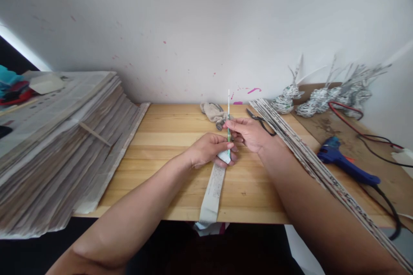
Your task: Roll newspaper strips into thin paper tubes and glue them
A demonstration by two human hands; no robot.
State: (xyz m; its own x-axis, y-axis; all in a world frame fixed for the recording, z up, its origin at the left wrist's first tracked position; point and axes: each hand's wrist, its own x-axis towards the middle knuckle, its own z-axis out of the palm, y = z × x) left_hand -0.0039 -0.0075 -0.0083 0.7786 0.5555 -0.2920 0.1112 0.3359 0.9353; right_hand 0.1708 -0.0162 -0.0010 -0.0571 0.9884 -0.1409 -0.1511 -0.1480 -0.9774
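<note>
Over the middle of the wooden table, my left hand (210, 149) pinches a newspaper strip (211, 193) where it meets a thin rolled paper stick (229, 107). The strip runs down from the fingers and hangs past the table's front edge. My right hand (248, 133) grips the upright stick higher up between thumb and fingers; its tip points toward the wall. Green print shows on the stick's lower part. Behind the hands lies a crumpled greyish cloth (213, 113). Dark-handled scissors (258, 117) rest just beyond my right wrist, partly hidden by it.
A tall newspaper stack (71, 154) fills the left side. To the right lies a bundle of paper sticks (309, 159), then a blue glue gun (348, 165) with its cord. Several woven paper figures (285, 99) stand at the back right on cardboard (383, 180).
</note>
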